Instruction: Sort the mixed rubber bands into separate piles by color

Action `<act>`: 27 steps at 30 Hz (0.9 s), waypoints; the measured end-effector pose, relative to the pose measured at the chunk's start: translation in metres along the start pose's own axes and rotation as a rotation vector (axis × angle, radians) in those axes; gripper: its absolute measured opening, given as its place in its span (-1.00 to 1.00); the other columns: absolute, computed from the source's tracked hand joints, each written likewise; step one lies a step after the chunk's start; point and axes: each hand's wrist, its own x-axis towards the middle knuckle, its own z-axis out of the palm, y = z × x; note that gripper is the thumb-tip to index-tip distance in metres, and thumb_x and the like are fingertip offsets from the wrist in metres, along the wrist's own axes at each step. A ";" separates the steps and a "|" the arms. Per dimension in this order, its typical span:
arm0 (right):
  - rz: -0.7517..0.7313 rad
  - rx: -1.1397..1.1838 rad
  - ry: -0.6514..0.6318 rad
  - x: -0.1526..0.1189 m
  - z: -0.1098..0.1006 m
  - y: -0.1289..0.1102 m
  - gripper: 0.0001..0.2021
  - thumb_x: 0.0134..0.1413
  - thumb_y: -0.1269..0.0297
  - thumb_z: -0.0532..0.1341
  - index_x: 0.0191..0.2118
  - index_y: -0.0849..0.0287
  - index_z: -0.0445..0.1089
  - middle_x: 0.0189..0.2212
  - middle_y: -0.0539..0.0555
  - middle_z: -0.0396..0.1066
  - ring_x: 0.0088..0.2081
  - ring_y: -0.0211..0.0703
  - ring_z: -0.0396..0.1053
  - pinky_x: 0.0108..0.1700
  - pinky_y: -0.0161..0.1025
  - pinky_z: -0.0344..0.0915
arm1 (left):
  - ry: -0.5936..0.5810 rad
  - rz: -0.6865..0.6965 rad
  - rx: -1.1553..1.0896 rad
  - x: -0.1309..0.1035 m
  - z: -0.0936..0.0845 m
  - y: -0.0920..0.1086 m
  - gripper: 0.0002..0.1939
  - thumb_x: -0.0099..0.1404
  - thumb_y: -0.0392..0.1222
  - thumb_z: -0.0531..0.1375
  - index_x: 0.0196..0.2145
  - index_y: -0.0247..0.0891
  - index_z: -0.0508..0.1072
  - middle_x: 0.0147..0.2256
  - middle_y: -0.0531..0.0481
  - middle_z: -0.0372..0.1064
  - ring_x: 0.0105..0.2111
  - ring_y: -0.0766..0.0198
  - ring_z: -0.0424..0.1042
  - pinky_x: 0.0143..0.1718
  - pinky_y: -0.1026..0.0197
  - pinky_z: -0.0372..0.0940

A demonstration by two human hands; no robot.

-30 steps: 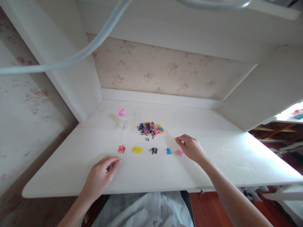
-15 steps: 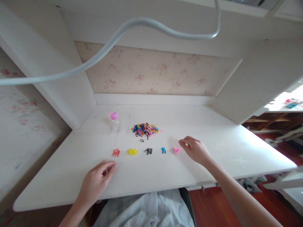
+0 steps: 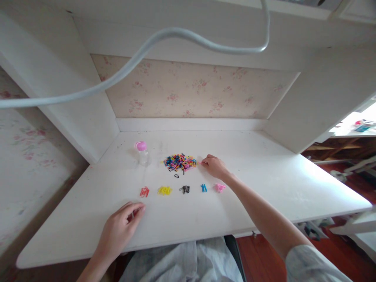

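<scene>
A mixed heap of small coloured rubber bands (image 3: 179, 162) lies mid-table. At the heap's right edge, the fingertips of my right hand (image 3: 216, 166) are pinched together on a pink rubber band (image 3: 200, 163). My left hand (image 3: 122, 225) rests near the front left, fingers curled towards the thumb, with nothing visible in them. Sorted bands form a row: red bands (image 3: 144, 191), yellow bands (image 3: 165, 190), black bands (image 3: 185, 189), blue bands (image 3: 203, 188) and pink bands (image 3: 219, 187). One loose black band (image 3: 176, 176) sits just below the heap.
A clear bottle with a pink lid (image 3: 141, 147) stands left of the heap on the white table (image 3: 279, 176). Overhead, a pale cable (image 3: 173, 33) crosses the view. White side panels and a back ledge (image 3: 190, 123) border the tabletop.
My right hand has moved from beside the pink bands, forward and left, to the heap's right edge. The left hand has stayed in place, and the view has shifted slightly.
</scene>
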 end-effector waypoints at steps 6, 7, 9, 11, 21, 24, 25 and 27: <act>-0.004 0.003 0.070 -0.028 -0.017 0.002 -0.68 0.26 0.19 -0.02 -0.19 0.07 0.47 -0.22 0.06 0.38 -0.26 -0.27 0.36 -0.26 -0.37 0.16 | 0.019 0.034 0.026 0.000 -0.001 0.003 -0.72 0.28 0.02 0.06 -0.29 -0.16 0.49 -0.36 0.03 0.48 -0.44 0.34 0.41 -0.38 0.37 0.32; -0.005 0.013 0.091 -0.037 -0.020 0.004 -0.67 0.27 0.17 -0.04 -0.18 0.06 0.47 -0.22 0.06 0.38 -0.27 -0.27 0.36 -0.25 -0.37 0.17 | 0.024 0.046 0.028 0.000 -0.001 0.003 -0.72 0.28 0.02 0.06 -0.29 -0.16 0.49 -0.36 0.03 0.48 -0.44 0.34 0.41 -0.38 0.37 0.32; -0.010 0.061 0.155 -0.058 -0.024 0.009 -0.66 0.26 0.13 -0.04 -0.19 0.05 0.47 -0.26 0.05 0.38 -0.32 -0.27 0.35 -0.26 -0.35 0.19 | 0.029 0.059 0.030 0.000 0.000 0.003 -0.72 0.28 0.01 0.06 -0.29 -0.16 0.49 -0.36 0.03 0.48 -0.43 0.34 0.42 -0.39 0.38 0.32; 0.003 0.110 0.198 -0.082 -0.024 0.016 -0.64 0.25 0.09 -0.05 -0.22 0.05 0.48 -0.31 0.05 0.38 -0.37 -0.26 0.35 -0.29 -0.33 0.21 | 0.029 0.064 0.029 -0.001 0.001 0.002 -0.72 0.28 0.01 0.06 -0.29 -0.16 0.49 -0.36 0.03 0.49 -0.44 0.34 0.42 -0.40 0.39 0.31; 0.090 0.189 0.214 -0.144 -0.011 0.032 -0.65 0.23 0.03 -0.04 -0.24 -0.02 0.47 -0.36 0.03 0.37 -0.40 -0.23 0.35 -0.32 -0.29 0.24 | -0.019 0.068 -0.045 0.013 -0.005 0.023 -0.74 0.28 -0.01 0.08 -0.30 -0.19 0.49 -0.36 0.03 0.48 -0.46 0.35 0.39 -0.39 0.37 0.30; 0.094 0.199 0.204 -0.143 -0.006 0.030 -0.65 0.23 0.03 -0.04 -0.24 -0.02 0.47 -0.36 0.04 0.37 -0.39 -0.23 0.36 -0.32 -0.30 0.24 | -0.069 0.147 -0.022 0.030 -0.006 0.048 -0.75 0.29 -0.04 0.05 -0.29 -0.17 0.48 -0.34 0.04 0.46 -0.46 0.37 0.39 -0.35 0.35 0.29; 0.093 0.202 0.201 -0.142 -0.004 0.029 -0.65 0.23 0.04 -0.04 -0.24 -0.02 0.48 -0.36 0.03 0.37 -0.40 -0.23 0.35 -0.33 -0.30 0.24 | -0.097 0.179 -0.006 0.037 -0.005 0.057 -0.75 0.31 -0.06 0.04 -0.28 -0.17 0.48 -0.35 0.04 0.46 -0.42 0.36 0.40 -0.33 0.34 0.28; 0.096 0.204 0.205 -0.142 0.001 0.028 -0.65 0.22 0.06 -0.04 -0.24 -0.03 0.48 -0.37 0.03 0.37 -0.42 -0.24 0.35 -0.34 -0.30 0.24 | -0.154 0.236 0.047 0.053 -0.001 0.072 -0.75 0.32 -0.08 0.02 -0.28 -0.15 0.48 -0.34 0.04 0.45 -0.37 0.34 0.42 -0.32 0.33 0.27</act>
